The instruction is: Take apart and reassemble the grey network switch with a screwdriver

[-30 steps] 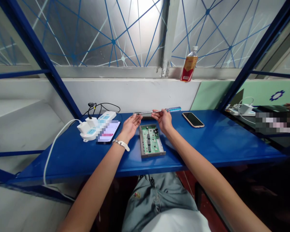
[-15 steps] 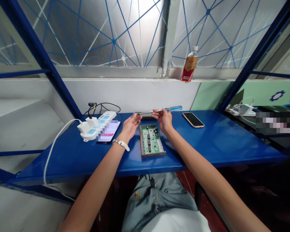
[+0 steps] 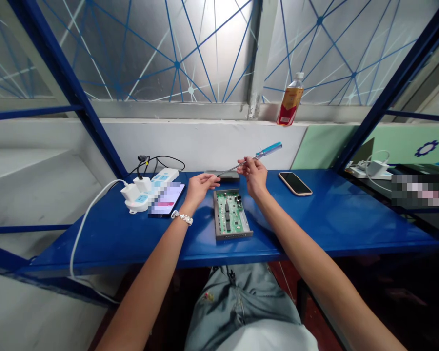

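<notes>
My right hand [image 3: 254, 174] pinches the metal shaft of a screwdriver [image 3: 269, 150]. Its clear blue handle points up to the right, and the shaft slants down to the left. At the tip, the fingers of my left hand [image 3: 202, 187] are pressed together; whether they grip the tip itself or something tiny is too small to tell. Below and between both hands, an open metal case with a green circuit board [image 3: 229, 214] lies on the blue table [image 3: 296, 229]. Behind it sits a dark grey cover [image 3: 229, 176], partly hidden by the hands.
On the left are a white power strip [image 3: 160, 179] with plugs and cables, and a phone with a lit screen [image 3: 167, 200]. A second phone [image 3: 295, 184] lies dark on the right. A drink bottle [image 3: 290, 100] stands on the window ledge.
The screwdriver has tilted, its handle rising while the tip stays by my left fingers. My right hand has turned, and my left fingers have closed together. The view has shifted slightly.
</notes>
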A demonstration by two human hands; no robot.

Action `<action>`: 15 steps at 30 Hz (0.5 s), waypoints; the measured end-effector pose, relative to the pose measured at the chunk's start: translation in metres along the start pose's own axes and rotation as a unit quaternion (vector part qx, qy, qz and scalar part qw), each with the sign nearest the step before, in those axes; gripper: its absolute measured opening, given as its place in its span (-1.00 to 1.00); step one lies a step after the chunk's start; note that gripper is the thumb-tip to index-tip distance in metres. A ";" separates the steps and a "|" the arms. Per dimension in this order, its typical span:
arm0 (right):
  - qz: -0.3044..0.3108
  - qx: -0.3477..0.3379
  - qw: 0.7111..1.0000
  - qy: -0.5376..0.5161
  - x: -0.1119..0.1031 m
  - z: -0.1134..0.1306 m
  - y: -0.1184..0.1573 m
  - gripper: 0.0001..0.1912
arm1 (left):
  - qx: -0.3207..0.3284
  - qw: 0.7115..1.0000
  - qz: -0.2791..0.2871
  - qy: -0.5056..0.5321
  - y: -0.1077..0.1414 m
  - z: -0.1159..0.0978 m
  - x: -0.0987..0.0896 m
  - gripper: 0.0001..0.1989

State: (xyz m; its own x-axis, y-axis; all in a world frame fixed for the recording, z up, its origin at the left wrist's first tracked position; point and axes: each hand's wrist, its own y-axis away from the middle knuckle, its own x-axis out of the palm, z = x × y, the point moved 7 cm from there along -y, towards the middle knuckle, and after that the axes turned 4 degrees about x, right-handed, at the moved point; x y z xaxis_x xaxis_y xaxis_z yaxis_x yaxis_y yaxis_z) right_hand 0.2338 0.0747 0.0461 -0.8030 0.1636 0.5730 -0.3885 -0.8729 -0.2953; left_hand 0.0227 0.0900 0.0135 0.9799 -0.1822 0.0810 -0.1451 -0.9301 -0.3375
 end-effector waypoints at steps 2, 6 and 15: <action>0.035 -0.027 0.998 0.036 0.009 0.006 0.001 -0.74 | 0.028 0.997 0.012 -0.074 0.000 -0.003 -0.001 -0.75; 0.116 -0.073 0.980 0.143 0.033 0.008 0.011 -0.76 | 0.073 0.979 0.032 -0.186 0.002 -0.006 -0.002 -0.93; 0.205 -0.128 0.910 0.337 0.061 -0.013 0.028 -0.73 | 0.104 0.965 0.073 -0.229 -0.001 0.007 0.000 -0.91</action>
State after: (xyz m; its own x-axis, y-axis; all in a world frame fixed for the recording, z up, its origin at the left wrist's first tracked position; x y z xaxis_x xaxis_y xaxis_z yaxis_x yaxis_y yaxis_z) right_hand 0.1677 0.0662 0.0629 -0.9657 0.1677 -0.1982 -0.0170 -0.8028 -0.5960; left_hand 0.0238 0.0934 0.0070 0.9158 -0.1029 -0.3881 -0.3028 -0.8119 -0.4991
